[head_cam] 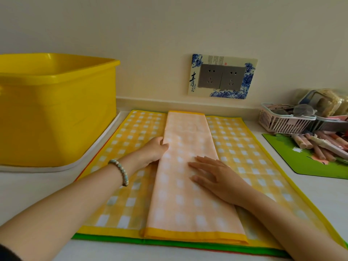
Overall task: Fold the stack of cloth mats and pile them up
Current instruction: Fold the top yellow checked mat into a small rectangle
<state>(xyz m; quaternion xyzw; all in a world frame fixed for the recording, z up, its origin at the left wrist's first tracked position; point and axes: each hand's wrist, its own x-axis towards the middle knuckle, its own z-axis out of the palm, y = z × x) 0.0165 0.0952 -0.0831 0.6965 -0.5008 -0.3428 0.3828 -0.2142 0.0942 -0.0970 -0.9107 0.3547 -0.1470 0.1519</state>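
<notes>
A yellow checked cloth mat, folded into a long narrow strip (186,185), lies lengthwise on top of a stack of flat mats (244,147); the top flat one is yellow checked, with green and red edges showing beneath. My left hand (154,150) grips the strip's left edge about halfway up, thumb on top and fingers tucked under the fold. With straight fingers, my right hand (211,176) presses flat on the strip's right half.
A big yellow plastic tub (56,110) stands on a white tray at the left. A wall socket (222,77) sits behind the mats. At the right are a white basket (282,121) with clutter and a green mat (301,159) with pens. The counter's front edge lies near me.
</notes>
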